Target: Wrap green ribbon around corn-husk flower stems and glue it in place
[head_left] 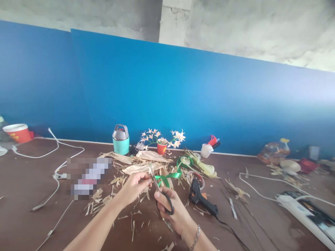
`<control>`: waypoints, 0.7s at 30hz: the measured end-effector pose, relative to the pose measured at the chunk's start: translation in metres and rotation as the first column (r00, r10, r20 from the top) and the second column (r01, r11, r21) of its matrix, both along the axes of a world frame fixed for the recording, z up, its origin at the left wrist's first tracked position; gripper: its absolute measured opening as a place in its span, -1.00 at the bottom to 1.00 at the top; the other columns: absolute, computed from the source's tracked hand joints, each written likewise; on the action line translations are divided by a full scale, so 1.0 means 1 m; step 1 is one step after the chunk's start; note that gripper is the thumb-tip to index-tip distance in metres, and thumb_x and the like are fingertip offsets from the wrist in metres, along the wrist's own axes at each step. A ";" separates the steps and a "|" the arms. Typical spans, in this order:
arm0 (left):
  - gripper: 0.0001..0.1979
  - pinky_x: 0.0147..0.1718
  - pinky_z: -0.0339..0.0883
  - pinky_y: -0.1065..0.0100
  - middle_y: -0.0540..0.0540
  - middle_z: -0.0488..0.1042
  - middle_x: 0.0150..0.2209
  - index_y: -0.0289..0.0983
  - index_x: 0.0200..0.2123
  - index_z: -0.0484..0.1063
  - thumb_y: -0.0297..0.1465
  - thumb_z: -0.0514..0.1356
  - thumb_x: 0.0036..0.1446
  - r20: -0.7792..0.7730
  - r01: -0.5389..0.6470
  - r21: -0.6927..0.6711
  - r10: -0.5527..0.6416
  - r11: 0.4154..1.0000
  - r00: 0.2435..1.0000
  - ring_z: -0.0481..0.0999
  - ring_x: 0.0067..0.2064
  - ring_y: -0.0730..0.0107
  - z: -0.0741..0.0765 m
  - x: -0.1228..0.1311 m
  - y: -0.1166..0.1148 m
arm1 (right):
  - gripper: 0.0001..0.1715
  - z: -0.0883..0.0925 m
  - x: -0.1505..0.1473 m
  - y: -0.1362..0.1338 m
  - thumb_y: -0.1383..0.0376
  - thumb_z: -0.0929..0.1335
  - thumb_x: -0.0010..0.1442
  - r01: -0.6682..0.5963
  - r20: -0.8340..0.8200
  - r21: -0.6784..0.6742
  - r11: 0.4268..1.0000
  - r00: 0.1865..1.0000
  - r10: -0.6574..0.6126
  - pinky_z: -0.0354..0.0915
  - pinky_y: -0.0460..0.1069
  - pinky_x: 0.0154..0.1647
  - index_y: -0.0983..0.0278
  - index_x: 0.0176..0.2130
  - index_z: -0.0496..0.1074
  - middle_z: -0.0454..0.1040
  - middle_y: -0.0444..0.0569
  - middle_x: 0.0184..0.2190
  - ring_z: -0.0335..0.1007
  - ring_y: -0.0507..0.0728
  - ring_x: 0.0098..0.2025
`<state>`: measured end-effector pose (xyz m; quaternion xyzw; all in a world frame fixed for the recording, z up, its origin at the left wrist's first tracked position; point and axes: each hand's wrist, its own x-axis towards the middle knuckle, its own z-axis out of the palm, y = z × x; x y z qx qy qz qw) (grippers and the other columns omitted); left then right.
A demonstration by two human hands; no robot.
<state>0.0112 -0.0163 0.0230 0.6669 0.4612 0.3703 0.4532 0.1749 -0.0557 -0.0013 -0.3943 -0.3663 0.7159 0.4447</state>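
My right hand point(175, 210) grips black-handled scissors point(158, 190), blades pointing up and away. My left hand point(134, 186) is closed in a pinch on the end of a green ribbon point(167, 177) right at the scissor blades. The ribbon runs back to a green ribbon roll point(185, 161). Dried corn husks point(142, 163) lie piled just behind my hands, with husk scraps point(101, 200) scattered on the brown table point(31, 226).
A black glue gun point(200, 198) lies right of my hands, its cord trailing forward. Behind are a teal flask point(120, 140), a small red pot of husk flowers point(162, 141), a white cup with tools point(208, 148), white cables point(56, 167), a power strip point(306, 212), a red cup point(18, 132).
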 end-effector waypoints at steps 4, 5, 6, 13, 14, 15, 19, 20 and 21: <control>-0.72 -0.32 0.22 0.36 -0.04 0.45 -0.48 -0.31 -0.44 0.44 -0.21 0.12 0.06 0.037 0.025 0.005 -0.025 1.000 0.999 0.39 -0.38 0.31 -0.003 0.000 0.001 | -0.52 0.001 -0.001 0.001 0.06 0.48 -0.15 -0.068 -0.035 0.051 0.996 0.997 0.070 -0.21 -0.18 -0.73 0.27 -0.43 0.22 0.19 -0.30 -0.74 -0.08 -0.14 -0.72; -0.72 -0.31 0.23 0.35 -0.05 0.46 -0.46 -0.32 -0.42 0.44 -0.21 0.12 0.06 0.043 0.035 0.000 -0.035 0.999 0.998 0.40 -0.36 0.30 -0.004 0.000 0.001 | -0.52 0.001 -0.001 0.001 0.06 0.48 -0.15 -0.069 -0.044 0.047 0.997 0.997 0.071 -0.20 -0.18 -0.73 0.27 -0.43 0.23 0.19 -0.29 -0.74 -0.07 -0.13 -0.71; -0.72 -0.29 0.23 0.34 -0.06 0.46 -0.44 -0.32 -0.41 0.44 -0.21 0.11 0.07 0.047 0.043 -0.006 -0.042 0.999 0.998 0.40 -0.35 0.30 -0.005 0.000 0.001 | -0.52 0.001 -0.001 0.001 0.07 0.49 -0.15 -0.062 -0.049 0.038 0.997 0.997 0.064 -0.20 -0.19 -0.72 0.27 -0.42 0.23 0.18 -0.29 -0.73 -0.06 -0.13 -0.70; -0.72 -0.31 0.22 0.35 -0.03 0.44 -0.47 -0.32 -0.47 0.43 -0.22 0.11 0.07 0.039 0.034 -0.007 -0.034 0.999 0.999 0.38 -0.38 0.34 0.000 0.000 -0.001 | -0.44 0.003 0.002 0.001 0.06 0.53 -0.26 0.031 0.020 -0.036 0.999 0.999 -0.031 -0.24 -0.21 -0.73 0.26 -0.43 0.21 0.08 -0.35 -0.75 -0.13 -0.15 -0.69; -0.72 -0.32 0.22 0.35 -0.03 0.44 -0.48 -0.32 -0.48 0.42 -0.21 0.11 0.07 0.038 0.030 -0.012 -0.029 0.999 0.999 0.38 -0.38 0.34 0.000 0.001 -0.001 | -0.44 0.002 0.002 0.001 0.06 0.53 -0.26 0.037 0.031 -0.034 0.999 0.999 -0.036 -0.24 -0.21 -0.73 0.26 -0.43 0.20 0.08 -0.35 -0.75 -0.13 -0.15 -0.70; -0.72 -0.32 0.22 0.35 -0.02 0.43 -0.48 -0.32 -0.48 0.42 -0.21 0.12 0.06 0.040 0.027 -0.018 -0.026 0.999 0.999 0.38 -0.38 0.34 0.000 0.001 -0.001 | -0.44 0.001 0.001 0.001 0.06 0.52 -0.25 0.033 0.037 -0.026 0.999 0.999 -0.032 -0.24 -0.21 -0.73 0.26 -0.43 0.20 0.09 -0.35 -0.76 -0.13 -0.15 -0.71; -0.72 -0.29 0.24 0.34 -0.05 0.45 -0.44 -0.32 -0.40 0.44 -0.21 0.13 0.06 0.076 0.028 -0.029 -0.025 0.999 0.997 0.40 -0.36 0.31 -0.005 0.000 0.001 | -0.49 -0.002 -0.001 0.003 0.04 0.49 -0.18 -0.025 0.004 0.058 0.998 1.000 0.025 -0.18 -0.19 -0.76 0.25 -0.43 0.19 0.18 -0.32 -0.76 -0.09 -0.13 -0.74; -0.72 -0.29 0.24 0.34 -0.06 0.45 -0.43 -0.32 -0.39 0.44 -0.21 0.13 0.06 0.082 0.028 -0.028 -0.026 0.999 0.996 0.40 -0.35 0.31 -0.006 0.000 0.001 | -0.50 -0.003 -0.001 0.003 0.04 0.48 -0.16 -0.034 -0.005 0.077 0.996 0.999 0.035 -0.16 -0.19 -0.75 0.25 -0.43 0.19 0.19 -0.31 -0.75 -0.08 -0.13 -0.74; -0.72 -0.28 0.24 0.34 -0.06 0.46 -0.43 -0.33 -0.39 0.44 -0.21 0.13 0.06 0.085 0.028 -0.027 -0.025 0.999 0.996 0.40 -0.34 0.31 -0.007 0.000 0.001 | -0.51 -0.003 -0.001 0.004 0.05 0.48 -0.14 -0.040 -0.011 0.090 0.995 0.999 0.041 -0.15 -0.18 -0.75 0.25 -0.44 0.19 0.20 -0.30 -0.75 -0.07 -0.13 -0.73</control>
